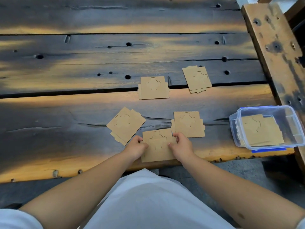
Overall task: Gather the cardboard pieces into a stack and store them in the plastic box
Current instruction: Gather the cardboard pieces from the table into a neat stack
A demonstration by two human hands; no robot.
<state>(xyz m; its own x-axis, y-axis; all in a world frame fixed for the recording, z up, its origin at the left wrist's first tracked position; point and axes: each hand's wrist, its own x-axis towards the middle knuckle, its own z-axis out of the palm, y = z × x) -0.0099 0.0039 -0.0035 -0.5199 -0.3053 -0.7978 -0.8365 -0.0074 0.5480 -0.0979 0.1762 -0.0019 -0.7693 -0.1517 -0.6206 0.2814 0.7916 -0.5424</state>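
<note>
- Dark plank table (82, 104) filled the head view, with a wooden beam (272, 47) along its right side.
- Left hand (136, 147) and right hand (180, 146) pinched a small cardboard stack (158, 146) by its side edges at the near table edge, fingers curled onto it.
- Loose cardboard pieces lay flat: one just left (125, 125), one just right (189, 123), two farther back (154, 87) (196, 79).
- Clear plastic box (290, 116) sat well to the right, lid off, cardboard already inside (261, 131).

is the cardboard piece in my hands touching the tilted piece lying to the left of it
Cannot tell. In the head view, the left hand covers the spot where the held cardboard piece would meet the tilted cardboard piece, so neither a contact nor a gap shows.
</note>
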